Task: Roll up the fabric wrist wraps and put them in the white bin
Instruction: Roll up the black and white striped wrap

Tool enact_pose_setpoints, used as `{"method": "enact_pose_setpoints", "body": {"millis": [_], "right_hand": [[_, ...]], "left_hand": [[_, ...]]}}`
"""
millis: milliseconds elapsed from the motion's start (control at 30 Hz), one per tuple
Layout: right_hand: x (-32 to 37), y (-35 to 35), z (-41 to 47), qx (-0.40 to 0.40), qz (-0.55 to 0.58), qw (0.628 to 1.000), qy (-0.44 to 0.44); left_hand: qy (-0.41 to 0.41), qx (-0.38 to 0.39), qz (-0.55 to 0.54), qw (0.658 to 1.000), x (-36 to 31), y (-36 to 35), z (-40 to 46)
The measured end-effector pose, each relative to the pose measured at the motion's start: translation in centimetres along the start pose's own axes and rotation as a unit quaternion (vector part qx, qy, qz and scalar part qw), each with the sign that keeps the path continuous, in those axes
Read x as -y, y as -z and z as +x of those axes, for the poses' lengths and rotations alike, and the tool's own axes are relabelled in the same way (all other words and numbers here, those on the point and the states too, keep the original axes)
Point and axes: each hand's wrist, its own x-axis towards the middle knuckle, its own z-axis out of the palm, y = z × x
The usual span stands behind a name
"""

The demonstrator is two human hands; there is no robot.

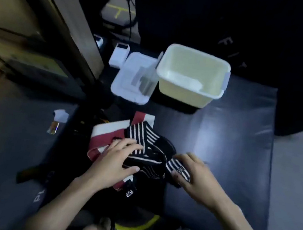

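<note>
A black wrist wrap with white stripes point(144, 136) lies tangled on the dark mat, on top of a red and white wrap point(110, 131). My left hand point(116, 160) rests on the pile, its fingers and thumb curled round a black fold of the striped wrap. My right hand point(193, 173) pinches the striped end with the small label point(179, 169) between thumb and fingers. The white bin point(192, 75) stands beyond the wraps, upright and with nothing in it that I can see.
The bin's clear lid point(132, 77) lies to its left, next to a small white box point(119, 54). A cable point(130, 15) runs at the back. A scrap of paper point(61, 115) lies on the floor at left. The dark mat point(229, 144) spreads right.
</note>
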Motion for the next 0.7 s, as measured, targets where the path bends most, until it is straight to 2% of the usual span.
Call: {"method": "enact_pose_setpoints", "body": {"millis": [100, 300, 500, 700], "right_hand": [[-4.2, -5.3, 3.0, -0.033, 0.004, 0.999, 0.021], [-10.0, -12.2, 8.1, -0.122, -0.005, 0.989, 0.084], [-12.0, -14.3, 9.2, -0.221, 0.048, 0.964, 0.138], [-12.5, -14.7, 8.8, -0.239, 0.041, 0.953, 0.184]], "left_hand": [[-0.052, -0.015, 0.124, 0.991, 3.9, -5.2, 2.6], [-0.161, -0.123, 0.205, 0.957, 10.7, -12.2, 5.6], [-0.227, -0.207, 0.204, 0.930, 12.6, -14.4, 5.9], [-0.265, -0.255, 0.173, 0.914, 13.6, -15.1, 5.8]]}}
